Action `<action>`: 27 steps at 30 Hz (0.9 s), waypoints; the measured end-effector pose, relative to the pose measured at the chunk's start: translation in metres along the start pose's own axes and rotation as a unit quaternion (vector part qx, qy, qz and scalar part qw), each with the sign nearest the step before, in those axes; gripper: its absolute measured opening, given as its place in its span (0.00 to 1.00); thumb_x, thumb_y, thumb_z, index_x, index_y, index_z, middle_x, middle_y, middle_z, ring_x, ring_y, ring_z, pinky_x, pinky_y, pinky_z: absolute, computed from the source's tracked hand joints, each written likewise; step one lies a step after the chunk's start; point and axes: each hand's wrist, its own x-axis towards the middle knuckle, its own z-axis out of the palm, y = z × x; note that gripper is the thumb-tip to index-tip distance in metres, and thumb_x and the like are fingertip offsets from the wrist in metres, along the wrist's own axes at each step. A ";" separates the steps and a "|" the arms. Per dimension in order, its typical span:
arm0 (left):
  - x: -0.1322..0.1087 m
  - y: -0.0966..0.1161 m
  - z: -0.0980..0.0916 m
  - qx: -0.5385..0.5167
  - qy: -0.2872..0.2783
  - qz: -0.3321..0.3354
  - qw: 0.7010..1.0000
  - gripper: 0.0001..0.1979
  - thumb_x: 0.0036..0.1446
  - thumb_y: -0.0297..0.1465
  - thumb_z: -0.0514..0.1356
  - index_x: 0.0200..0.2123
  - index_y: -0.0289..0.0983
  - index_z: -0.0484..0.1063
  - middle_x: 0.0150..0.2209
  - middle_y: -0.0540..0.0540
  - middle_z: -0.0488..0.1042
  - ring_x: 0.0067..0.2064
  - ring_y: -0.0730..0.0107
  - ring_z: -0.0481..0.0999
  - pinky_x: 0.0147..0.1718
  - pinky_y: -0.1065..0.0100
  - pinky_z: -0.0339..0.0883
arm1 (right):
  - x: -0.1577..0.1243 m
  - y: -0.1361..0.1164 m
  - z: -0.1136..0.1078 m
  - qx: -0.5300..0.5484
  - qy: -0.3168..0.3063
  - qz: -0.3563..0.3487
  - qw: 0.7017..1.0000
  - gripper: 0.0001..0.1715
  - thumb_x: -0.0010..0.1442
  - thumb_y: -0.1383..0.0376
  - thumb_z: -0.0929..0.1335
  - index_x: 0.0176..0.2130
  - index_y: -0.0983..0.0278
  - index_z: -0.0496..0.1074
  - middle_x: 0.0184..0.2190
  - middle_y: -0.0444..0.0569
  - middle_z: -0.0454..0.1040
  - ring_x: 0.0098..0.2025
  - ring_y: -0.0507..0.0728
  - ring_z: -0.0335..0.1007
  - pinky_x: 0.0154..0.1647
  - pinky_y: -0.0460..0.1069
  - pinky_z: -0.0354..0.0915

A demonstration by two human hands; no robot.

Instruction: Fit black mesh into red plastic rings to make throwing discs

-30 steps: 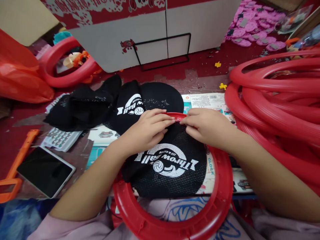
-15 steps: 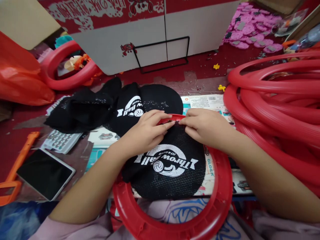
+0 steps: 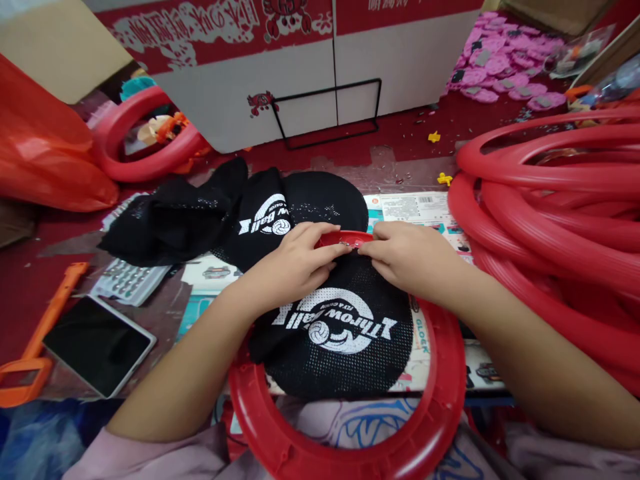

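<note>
A red plastic ring [image 3: 445, 393] lies partly over my lap, its top edge on the printed cardboard. Black mesh fabric [image 3: 345, 367] with a white "Throw Ball" print lies across the ring's opening. My left hand [image 3: 305, 260] pinches the fabric edge at the ring's far rim, thumb and fingers together. Opposite it, my right hand [image 3: 405, 257] is closed on the same edge, fingertips almost meeting the left ones. Small metallic bits show between the fingertips, too small to identify.
More black mesh pieces [image 3: 320, 200] lie beyond my left hand. Red rings [image 3: 545, 233] are piled at the right. A tablet [image 3: 100, 347], an orange plastic tool [image 3: 45, 327] and a tray of small parts [image 3: 130, 280] are at the left.
More of the red far rim shows between my hands, and the fabric edge there sits slightly lower. The whole view has shifted slightly.
</note>
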 end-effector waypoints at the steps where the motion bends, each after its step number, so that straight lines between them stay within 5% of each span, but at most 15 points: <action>1: 0.000 0.000 0.000 0.002 0.002 -0.002 1.000 0.18 0.61 0.26 0.53 0.53 0.38 0.70 0.56 0.36 0.63 0.57 0.54 0.63 0.56 0.49 0.61 | 0.000 0.000 0.000 -0.005 0.001 -0.002 1.000 0.15 0.64 0.67 0.60 0.41 0.61 0.75 0.35 0.50 0.70 0.35 0.55 0.65 0.26 0.48 0.44; 13: 0.000 -0.002 -0.004 -0.052 0.011 -0.080 0.995 0.16 0.62 0.28 0.51 0.53 0.34 0.68 0.54 0.37 0.69 0.54 0.57 0.66 0.55 0.53 0.61 | -0.008 -0.010 -0.008 0.005 -0.016 -0.023 1.000 0.13 0.62 0.69 0.62 0.41 0.61 0.75 0.33 0.48 0.75 0.32 0.55 0.70 0.26 0.49 0.46; 18: 0.001 0.000 -0.002 -0.047 0.034 -0.125 0.990 0.17 0.62 0.28 0.52 0.53 0.35 0.66 0.54 0.41 0.70 0.53 0.58 0.67 0.55 0.53 0.59 | -0.010 -0.013 -0.001 -0.006 0.046 -0.055 0.997 0.11 0.60 0.70 0.62 0.31 0.63 0.72 0.28 0.47 0.74 0.30 0.55 0.68 0.25 0.49 0.42; 27: -0.003 0.011 -0.024 0.037 0.024 -0.274 0.961 0.25 0.57 0.31 0.55 0.58 0.33 0.62 0.52 0.39 0.72 0.53 0.52 0.70 0.53 0.55 0.62 | -0.002 -0.012 0.015 0.029 0.088 -0.051 0.994 0.11 0.61 0.71 0.62 0.33 0.65 0.73 0.30 0.49 0.72 0.32 0.54 0.66 0.27 0.49 0.44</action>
